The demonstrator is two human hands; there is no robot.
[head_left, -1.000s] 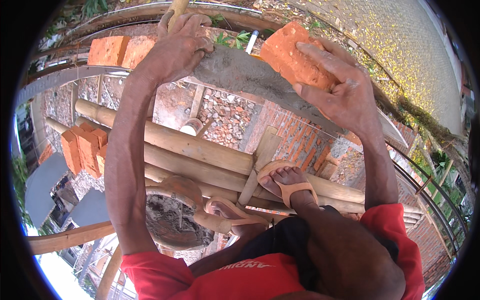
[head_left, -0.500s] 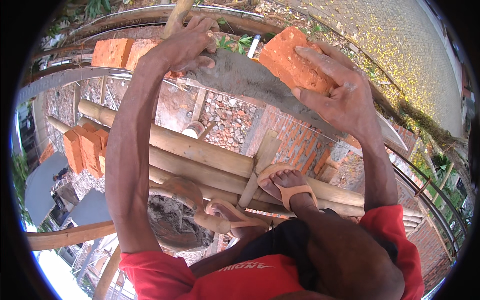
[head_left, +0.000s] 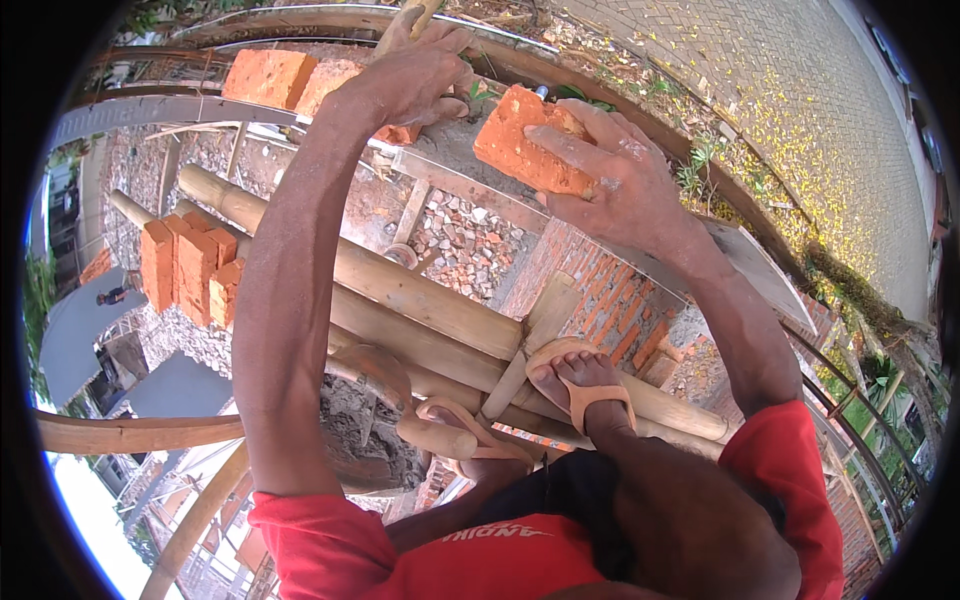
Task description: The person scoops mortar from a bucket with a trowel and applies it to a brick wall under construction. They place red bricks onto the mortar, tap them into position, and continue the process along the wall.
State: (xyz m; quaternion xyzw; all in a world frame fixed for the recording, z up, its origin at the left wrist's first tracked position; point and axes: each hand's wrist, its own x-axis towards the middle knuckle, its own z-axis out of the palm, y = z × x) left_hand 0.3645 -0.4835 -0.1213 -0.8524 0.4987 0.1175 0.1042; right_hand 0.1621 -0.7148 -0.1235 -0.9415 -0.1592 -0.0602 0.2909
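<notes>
My right hand (head_left: 630,195) grips a rough red brick (head_left: 525,150) and holds it just above the grey mortar bed (head_left: 450,150) on top of the brick wall. Farther up and to the left, my left hand (head_left: 415,75) is closed round the wooden handle of a trowel (head_left: 418,14); its blade is hidden behind the hand. Two laid red bricks (head_left: 270,75) sit on the wall top, left of that hand.
I stand on bamboo scaffold poles (head_left: 400,290), with my sandalled foot (head_left: 585,385) on one. A stack of red bricks (head_left: 190,265) rests at the left. A tub of grey mortar (head_left: 360,440) sits below my left arm. Paved ground (head_left: 800,110) lies far below, right.
The brick in my right hand has moved left and down, closer to the mortar bed. The trowel blade that stretched across the wall top is out of sight now.
</notes>
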